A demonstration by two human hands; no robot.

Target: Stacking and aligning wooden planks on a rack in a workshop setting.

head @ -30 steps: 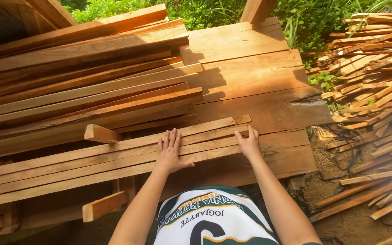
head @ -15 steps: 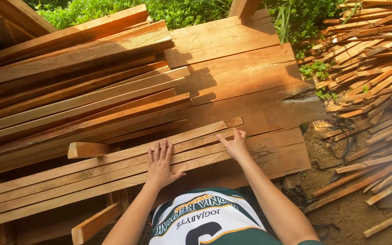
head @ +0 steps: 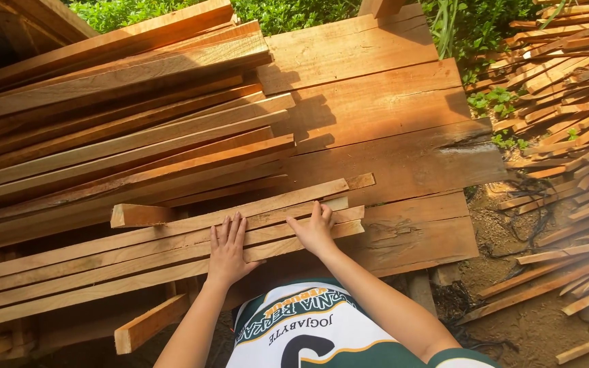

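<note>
Left hand (head: 227, 249): palm down, flat on the row of thin wooden slats (head: 138, 255) that lies side by side along the near edge of the workbench. The four fingers are extended and held close together, pointing away from the body; the thumb is spread out to the right, resting on the nearest slat. Nothing is gripped; the hand only presses on the wood.

Right hand (head: 315, 230): also on top of the same slats, just to the right of the left hand and near their cut ends. The fingers are slightly bent and lightly parted, their tips on the farther slats of the row. Whether the thumb hooks under a slat cannot be told from this angle. The two hands are near each other but not touching.

The slats run from the lower left up toward the right, their ends uneven, and rest on wide planks (head: 376, 116) that form the bench top. One short block (head: 139, 215) lies across the row to the left of the hands, touching the farthest slat. Another short offcut (head: 150, 324) sticks out lower down, below the row.

Behind the row, a tall stack of long boards (head: 117, 116) fills the left side, its ends overhanging the planks and casting shadow on them. To the right, on bare ground, lies a loose heap of scrap strips (head: 567, 123). Green plants (head: 294, 10) grow beyond the bench.
</note>
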